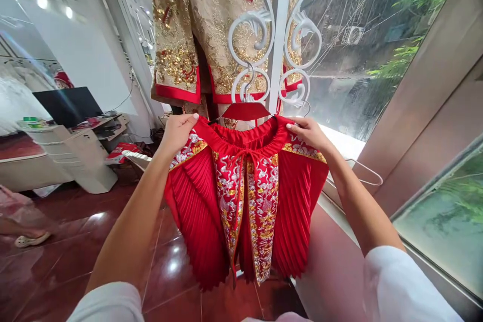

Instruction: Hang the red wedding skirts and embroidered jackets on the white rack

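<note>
A red pleated skirt [199, 201] with silver and gold embroidery hangs from a hanger [247, 113] on the white scrolled metal rack [278, 35]. My left hand [178, 133] is closed on the left end of its gathered waistband, thumb on top. At the opposite end, my right hand [309, 133] pinches the waistband, stretching it sideways between both hands. A thin red cord is tied in a bow at the front. Behind the waistband, the beaded gold jacket [230, 25] with red hems hangs from the rack. Most of my fingers are hidden behind the cloth.
A large window [350, 75] and its sill lie to the right, with a white wire hanger [368, 173] near the frame. On the left are a dark monitor [68, 103], a white desk [75, 151] and a person's foot [33, 239] on the glossy red tiled floor [173, 261].
</note>
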`<action>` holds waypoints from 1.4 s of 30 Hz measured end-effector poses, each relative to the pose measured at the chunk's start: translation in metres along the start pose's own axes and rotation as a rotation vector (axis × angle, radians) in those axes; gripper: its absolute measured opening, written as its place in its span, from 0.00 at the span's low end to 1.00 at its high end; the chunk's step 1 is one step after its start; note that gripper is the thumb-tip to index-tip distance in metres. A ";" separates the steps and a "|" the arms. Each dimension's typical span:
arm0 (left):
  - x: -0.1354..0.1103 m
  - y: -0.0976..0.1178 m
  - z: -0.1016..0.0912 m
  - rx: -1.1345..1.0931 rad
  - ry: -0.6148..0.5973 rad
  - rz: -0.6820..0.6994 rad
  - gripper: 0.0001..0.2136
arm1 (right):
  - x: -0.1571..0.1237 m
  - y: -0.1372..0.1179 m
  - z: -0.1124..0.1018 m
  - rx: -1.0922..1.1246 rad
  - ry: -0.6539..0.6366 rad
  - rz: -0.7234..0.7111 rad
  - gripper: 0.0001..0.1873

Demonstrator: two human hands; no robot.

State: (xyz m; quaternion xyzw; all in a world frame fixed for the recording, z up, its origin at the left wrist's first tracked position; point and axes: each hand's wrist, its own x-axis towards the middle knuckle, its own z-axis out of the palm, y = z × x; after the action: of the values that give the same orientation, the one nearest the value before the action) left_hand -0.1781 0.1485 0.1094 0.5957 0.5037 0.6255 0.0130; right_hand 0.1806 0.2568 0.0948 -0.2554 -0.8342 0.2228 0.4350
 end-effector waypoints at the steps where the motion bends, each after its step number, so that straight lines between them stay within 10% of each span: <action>1: 0.000 -0.002 0.001 0.001 0.091 0.018 0.21 | -0.003 -0.004 0.002 0.021 0.034 0.011 0.21; 4: -0.001 -0.006 0.000 0.052 0.235 0.099 0.22 | -0.013 -0.014 0.007 0.111 0.232 0.048 0.18; 7: -0.005 -0.006 -0.001 0.128 0.055 0.156 0.20 | -0.024 -0.022 0.010 0.099 0.405 0.032 0.16; 10: -0.005 -0.007 -0.003 0.153 -0.095 0.131 0.18 | -0.034 -0.030 0.009 -0.139 0.299 -0.023 0.16; 13: 0.002 -0.013 -0.003 0.038 -0.302 -0.059 0.21 | -0.036 -0.038 0.012 -0.433 0.239 -0.058 0.15; 18: 0.024 -0.032 0.003 -0.257 -0.557 -0.437 0.19 | -0.033 -0.042 0.036 -0.647 0.492 -0.069 0.18; 22: 0.021 -0.023 0.010 -0.041 -0.436 -0.322 0.20 | -0.041 -0.043 0.049 -0.728 0.578 -0.066 0.21; 27: -0.053 0.021 0.032 0.598 0.408 0.216 0.14 | -0.053 -0.045 0.048 -0.774 0.494 -0.081 0.25; 33: -0.134 0.028 0.077 0.583 0.036 -0.070 0.16 | -0.067 -0.051 0.075 -0.802 0.672 -0.079 0.19; 36: -0.137 0.017 0.086 0.557 -0.038 -0.046 0.11 | -0.078 -0.051 0.106 -0.719 0.497 0.031 0.17; 42: -0.127 0.013 0.077 0.063 -0.039 -0.182 0.06 | -0.079 -0.037 0.126 0.183 0.306 0.225 0.14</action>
State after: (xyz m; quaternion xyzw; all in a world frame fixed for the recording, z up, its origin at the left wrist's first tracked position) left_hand -0.0750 0.1112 0.0076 0.5597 0.5749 0.5938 0.0609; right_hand 0.1046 0.1601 0.0027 -0.3372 -0.7008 0.3036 0.5505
